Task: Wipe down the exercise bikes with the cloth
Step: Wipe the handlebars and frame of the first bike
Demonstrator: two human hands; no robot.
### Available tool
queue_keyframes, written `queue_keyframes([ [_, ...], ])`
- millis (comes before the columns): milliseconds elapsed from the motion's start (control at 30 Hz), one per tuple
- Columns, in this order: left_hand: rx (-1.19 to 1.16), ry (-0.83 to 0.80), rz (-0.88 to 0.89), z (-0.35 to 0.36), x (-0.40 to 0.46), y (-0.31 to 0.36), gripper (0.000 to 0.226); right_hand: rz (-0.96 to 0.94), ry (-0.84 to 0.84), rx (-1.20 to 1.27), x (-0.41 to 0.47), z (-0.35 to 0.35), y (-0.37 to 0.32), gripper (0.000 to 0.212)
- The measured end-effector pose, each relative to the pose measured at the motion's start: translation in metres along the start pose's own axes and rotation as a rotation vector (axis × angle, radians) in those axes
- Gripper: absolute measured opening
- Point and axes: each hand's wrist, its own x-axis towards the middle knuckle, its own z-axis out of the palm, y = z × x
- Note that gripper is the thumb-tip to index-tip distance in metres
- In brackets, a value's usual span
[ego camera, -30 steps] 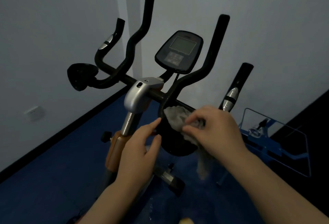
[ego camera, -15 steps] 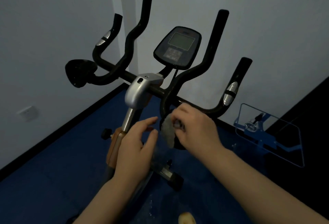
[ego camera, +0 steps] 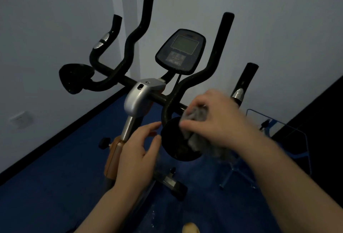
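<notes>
Right hand (ego camera: 220, 119) clutches the grey cloth (ego camera: 196, 116) against the bike's elbow pad (ego camera: 176, 140).

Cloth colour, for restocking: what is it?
Grey cloth, gripped in the right hand; head view.

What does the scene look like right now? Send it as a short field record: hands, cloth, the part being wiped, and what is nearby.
right hand: gripping the grey cloth, blurred
cloth contact: pressed on the right elbow pad of the handlebars
left hand: open, empty, fingers beside the pad's left edge
console: screen dark, above the handlebars
left elbow pad: no hand on it
floor: blue
beside bike: blue metal frame on the right
</notes>
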Motion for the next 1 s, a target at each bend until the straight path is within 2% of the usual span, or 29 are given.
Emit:
queue_keyframes([
  [67, -0.006, -0.001, 0.005, 0.001, 0.001, 0.001, 0.03, -0.004, -0.083, 0.102, -0.003, 0.024, 0.006, 0.035],
  [167, -0.013, 0.014, 0.001, 0.0, 0.002, -0.001, 0.03, -0.113, 0.037, 0.145, -0.012, 0.033, 0.026, 0.039],
  [233, -0.012, 0.012, -0.009, 0.002, 0.001, -0.002, 0.029, -0.167, 0.121, 0.082, -0.014, 0.034, 0.035, 0.035],
  [333, -0.037, -0.012, -0.017, 0.005, 0.0, 0.0, 0.03, -0.188, 0.087, 0.069, -0.02, 0.043, 0.032, 0.024],
  [467, -0.032, -0.013, 0.001, 0.007, 0.0, 0.002, 0.029, -0.286, 0.123, -0.044, -0.037, 0.052, 0.031, 0.012],
  [567, -0.014, 0.012, 0.0, 0.004, -0.001, 0.0, 0.029, -0.31, 0.054, -0.127, -0.044, 0.05, 0.031, 0.04],
  [633, -0.012, 0.016, -0.008, 0.003, -0.001, 0.0, 0.029, -0.322, 0.025, -0.214, -0.044, 0.05, 0.029, 0.047],
  [767, -0.015, -0.003, -0.008, 0.005, -0.002, 0.001, 0.029, -0.419, 0.043, -0.284, -0.036, 0.045, 0.026, 0.019],
  [900, -0.014, -0.02, -0.025, 0.01, -0.005, -0.003, 0.031, -0.295, 0.198, -0.014, -0.018, 0.05, 0.011, 0.018],
  [933, -0.023, -0.03, -0.032, 0.012, -0.006, -0.003, 0.032, -0.273, 0.212, -0.024, -0.019, 0.056, 0.006, 0.018],
  [1000, -0.044, -0.058, -0.042, 0.016, -0.009, -0.002, 0.034, -0.312, 0.135, -0.141, -0.029, 0.065, 0.006, 0.016],
])
